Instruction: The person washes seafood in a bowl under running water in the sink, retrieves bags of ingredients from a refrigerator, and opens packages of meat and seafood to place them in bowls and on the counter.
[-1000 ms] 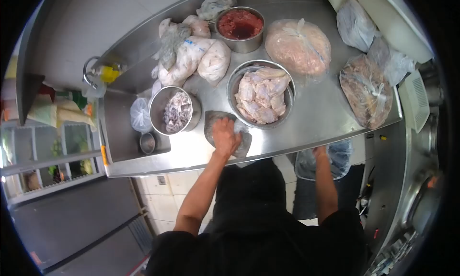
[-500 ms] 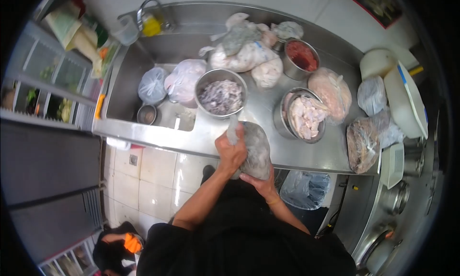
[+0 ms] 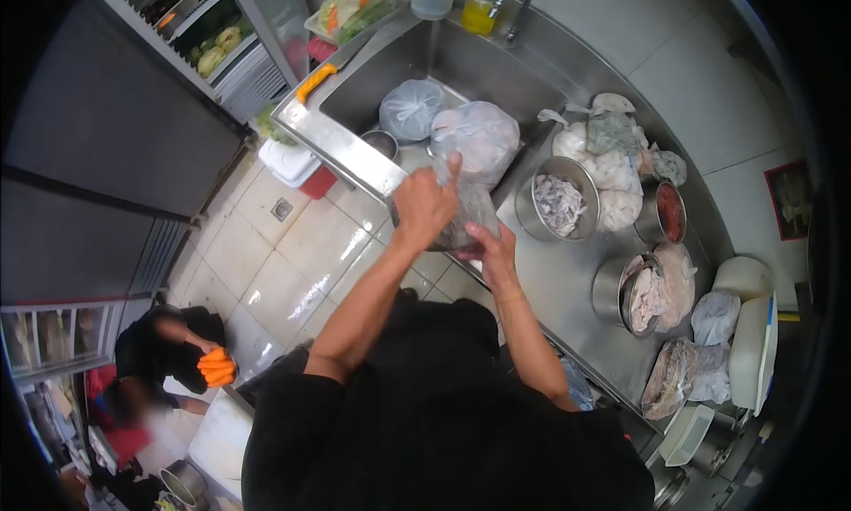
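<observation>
1. Where clamped by left hand [image 3: 424,206] and right hand [image 3: 497,250], locate plastic bag [image 3: 460,231] at near edge of sink [image 3: 381,81].
2. Inside sink, note tied white bag [image 3: 411,110].
3. Beside sink, on table [image 3: 536,273], find steel pot [image 3: 529,211].

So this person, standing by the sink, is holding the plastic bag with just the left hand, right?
Not quite: the head view shows the right hand on the plastic bag too, along with the left hand. By the sink is right.
</observation>
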Demonstrator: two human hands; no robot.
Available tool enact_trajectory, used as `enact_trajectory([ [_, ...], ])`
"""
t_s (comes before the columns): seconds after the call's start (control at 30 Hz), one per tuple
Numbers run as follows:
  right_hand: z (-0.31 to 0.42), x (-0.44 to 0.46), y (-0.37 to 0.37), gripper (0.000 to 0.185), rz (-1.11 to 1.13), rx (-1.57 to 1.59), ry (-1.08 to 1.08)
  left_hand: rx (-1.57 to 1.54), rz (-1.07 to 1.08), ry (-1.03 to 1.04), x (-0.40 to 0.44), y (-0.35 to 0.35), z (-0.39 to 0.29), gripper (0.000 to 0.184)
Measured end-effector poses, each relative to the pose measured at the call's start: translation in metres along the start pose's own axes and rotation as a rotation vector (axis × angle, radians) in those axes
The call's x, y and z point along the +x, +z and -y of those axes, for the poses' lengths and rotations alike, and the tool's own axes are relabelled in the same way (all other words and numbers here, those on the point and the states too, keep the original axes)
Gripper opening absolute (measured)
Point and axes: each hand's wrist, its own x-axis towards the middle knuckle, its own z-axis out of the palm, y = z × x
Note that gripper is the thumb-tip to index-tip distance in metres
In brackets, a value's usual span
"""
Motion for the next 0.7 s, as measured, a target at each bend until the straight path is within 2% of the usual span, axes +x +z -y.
enact_trajectory([
  [0.07, -0.007, 0.027, 0.007, 0.066, 0.028, -0.058, 0.033, 0.061, 0.065, -0.093, 0.020, -0.007, 0.020, 0.077],
  [0.17, -0.013, 0.061, 0.016, 0.074, 0.001, -0.141, 0.103, 0.069, 0.095, -0.135, 0.049, -0.002, 0.056, 0.077],
  [0.2, -0.014, 0.071, 0.016, 0.083, 0.028, -0.166, 0.116, 0.013, 0.159, -0.198, 0.061, 0.006, 0.074, 0.075],
  [0.3, -0.002, 0.090, 0.026, 0.080, 0.074, -0.287, 0.120, -0.066, 0.200, -0.281, 0.082, 0.015, 0.099, 0.071],
  [0.33, 0.005, 0.101, 0.024, 0.070, 0.130, -0.404, 0.174, -0.086, 0.252, -0.316, 0.086, 0.010, 0.096, 0.069],
  [0.43, -0.012, 0.128, 0.024, 0.056, -0.052, -1.177, -0.633, -0.110, 0.345, -0.386, 0.097, 0.008, 0.092, 0.067],
  [0.47, -0.007, 0.130, 0.028, 0.045, -0.006, -1.116, -0.688, -0.098, 0.338, -0.385, 0.098, 0.015, 0.095, 0.066],
  [0.57, -0.012, 0.147, 0.039, 0.039, 0.176, -1.129, -0.810, -0.035, 0.265, -0.384, 0.113, 0.039, 0.109, 0.067],
  [0.6, -0.017, 0.153, 0.044, 0.031, 0.204, -1.063, -0.798, -0.009, 0.240, -0.391, 0.115, 0.047, 0.115, 0.067],
  [0.7, -0.024, 0.168, 0.049, 0.025, 0.228, -0.962, -0.681, 0.094, 0.237, -0.436, 0.114, 0.050, 0.105, 0.069],
])
